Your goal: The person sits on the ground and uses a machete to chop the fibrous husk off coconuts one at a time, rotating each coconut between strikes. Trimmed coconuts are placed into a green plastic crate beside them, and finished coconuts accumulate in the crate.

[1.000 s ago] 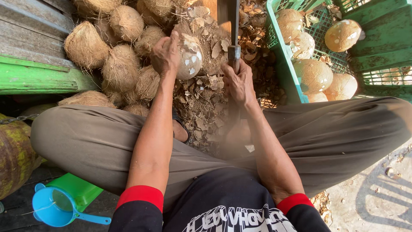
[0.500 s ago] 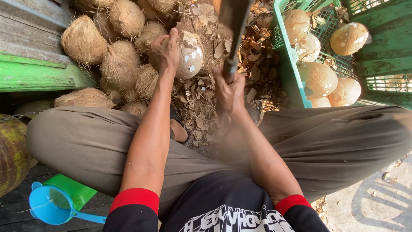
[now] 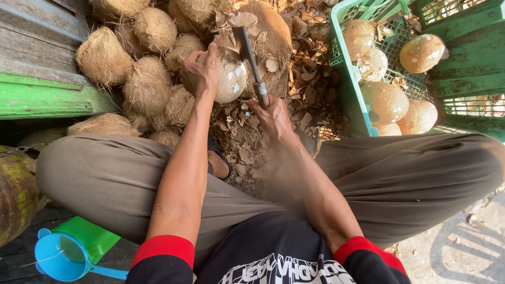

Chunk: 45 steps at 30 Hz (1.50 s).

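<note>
The green crate [image 3: 351, 100] at 2 o'clock already holds about 6 peeled pale coconuts [image 3: 385, 101]. At 11 o'clock a heap of brown husked coconuts [image 3: 104, 63] waits untouched, so by the look of it much of the work remains. At 12 o'clock, on the chopping block [image 3: 273, 31], sits the half-cleaned coconut [image 3: 230, 79], white patches showing; the left hand [image 3: 201, 71] is clamped over it. The right hand [image 3: 272, 117] is closed around the handle of the cleaver [image 3: 247, 50], whose blade rests against the shell. Shell chips [image 3: 247, 152] litter the ground.

No packages, labels, signs or screens visible in this view.
</note>
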Each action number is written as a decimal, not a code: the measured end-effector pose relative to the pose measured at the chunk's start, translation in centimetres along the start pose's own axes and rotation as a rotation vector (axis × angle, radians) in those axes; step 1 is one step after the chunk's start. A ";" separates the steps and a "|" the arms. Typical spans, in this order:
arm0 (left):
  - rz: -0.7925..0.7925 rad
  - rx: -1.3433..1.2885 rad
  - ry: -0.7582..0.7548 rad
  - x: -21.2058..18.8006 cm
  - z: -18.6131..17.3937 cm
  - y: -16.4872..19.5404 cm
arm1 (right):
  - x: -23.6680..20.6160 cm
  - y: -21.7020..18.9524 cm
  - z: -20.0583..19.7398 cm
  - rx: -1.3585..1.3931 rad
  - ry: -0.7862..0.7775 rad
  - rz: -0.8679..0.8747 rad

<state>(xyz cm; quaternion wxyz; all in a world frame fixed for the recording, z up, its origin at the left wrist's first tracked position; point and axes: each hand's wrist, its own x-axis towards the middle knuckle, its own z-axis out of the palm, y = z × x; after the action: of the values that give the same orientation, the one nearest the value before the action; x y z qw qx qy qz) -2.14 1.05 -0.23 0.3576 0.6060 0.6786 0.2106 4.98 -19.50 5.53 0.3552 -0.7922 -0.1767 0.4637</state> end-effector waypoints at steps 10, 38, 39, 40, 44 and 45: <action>0.076 -0.346 -0.032 0.4 1.4 -1.5 | -0.5 -1.6 -0.7 0.077 -0.005 0.031; -0.186 -0.558 -0.129 -0.1 -3.9 -3.3 | 0.6 2.2 0.3 -0.034 -0.215 0.020; -0.176 -0.576 -0.122 -0.5 -3.8 -3.0 | 0.5 2.2 0.3 0.050 -0.199 0.042; -0.144 -0.557 -0.129 -0.9 -3.6 -2.6 | 0.4 2.2 0.3 0.103 -0.186 0.003; -0.064 -0.431 -0.115 -2.0 -2.2 -0.6 | 0.1 1.8 -0.4 0.120 -0.139 -0.030; -0.041 -0.394 -0.089 -2.0 -1.6 -0.3 | 0.0 1.6 -0.7 0.077 -0.131 -0.027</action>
<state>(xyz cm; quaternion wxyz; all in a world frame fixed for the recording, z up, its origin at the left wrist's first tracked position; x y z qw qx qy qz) -3.53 -0.73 1.06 0.5032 0.5192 0.6198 0.3050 5.56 -20.87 4.58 0.3793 -0.7436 -0.1924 0.5160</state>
